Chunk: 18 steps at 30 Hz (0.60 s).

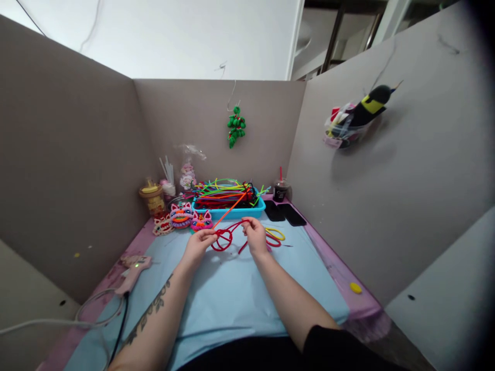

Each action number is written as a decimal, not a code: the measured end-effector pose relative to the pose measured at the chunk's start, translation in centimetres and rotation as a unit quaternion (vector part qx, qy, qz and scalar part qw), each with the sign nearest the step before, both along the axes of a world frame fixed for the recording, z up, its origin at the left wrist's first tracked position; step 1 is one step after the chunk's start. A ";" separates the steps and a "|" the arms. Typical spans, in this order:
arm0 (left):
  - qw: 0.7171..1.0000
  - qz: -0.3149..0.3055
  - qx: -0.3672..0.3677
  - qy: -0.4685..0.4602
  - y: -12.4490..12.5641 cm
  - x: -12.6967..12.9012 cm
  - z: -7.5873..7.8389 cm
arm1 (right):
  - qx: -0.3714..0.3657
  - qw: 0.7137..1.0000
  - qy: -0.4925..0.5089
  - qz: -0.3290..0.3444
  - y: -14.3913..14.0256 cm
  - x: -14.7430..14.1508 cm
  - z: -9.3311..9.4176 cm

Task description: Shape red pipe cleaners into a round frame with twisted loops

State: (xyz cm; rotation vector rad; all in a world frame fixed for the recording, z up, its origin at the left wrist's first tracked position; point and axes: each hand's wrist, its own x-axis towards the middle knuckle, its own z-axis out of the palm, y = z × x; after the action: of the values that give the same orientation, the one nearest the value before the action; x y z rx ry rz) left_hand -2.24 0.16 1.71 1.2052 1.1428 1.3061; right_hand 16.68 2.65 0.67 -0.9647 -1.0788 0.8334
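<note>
Both of my hands work a red pipe cleaner (228, 234) above the light blue mat (232, 288). My left hand (199, 245) pinches the looped, knotted part of it on the left. My right hand (256, 236) grips the same red strand on the right, fingers closed around it. An orange pipe cleaner (231, 208) runs up from between my hands toward the blue tray (228, 211). Red and yellow loops (275, 236) lie on the mat just right of my right hand.
The blue tray holds several coloured pipe cleaners. Crocheted animal faces (181, 215) sit to its left, beside a jar (151, 198). A glue gun (133, 270) with cable lies at left. Two dark phones (284, 212), a cup (280, 189) and grey partition walls surround the mat.
</note>
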 end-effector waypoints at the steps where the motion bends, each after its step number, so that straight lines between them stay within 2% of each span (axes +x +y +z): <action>1: 1.000 0.003 -0.002 0.004 -0.1 0.0 0.1 | 0.013 1.000 -0.006 -0.004 -0.3 0.0 0.2; 6: 1.000 0.013 -0.015 0.001 -0.3 0.1 0.4 | 0.044 0.998 -0.033 -0.016 -1.1 -0.1 0.7; 10: 1.000 0.011 -0.013 -0.009 -0.2 0.2 0.3 | 0.051 0.995 -0.081 0.013 -1.4 -0.3 0.8; 15: 1.000 0.018 -0.003 -0.010 0.0 0.0 0.1 | 0.105 0.976 -0.177 0.074 -2.2 -1.0 1.4; 18: 1.000 0.018 0.004 -0.012 0.1 -0.1 0.1 | 0.122 0.973 -0.188 0.057 -2.3 -0.8 1.5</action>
State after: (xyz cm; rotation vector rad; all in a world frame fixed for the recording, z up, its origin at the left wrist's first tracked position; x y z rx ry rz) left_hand -2.37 0.24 1.79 1.1767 1.1473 1.3491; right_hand 15.83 0.35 2.19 -0.8759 -1.5383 0.6027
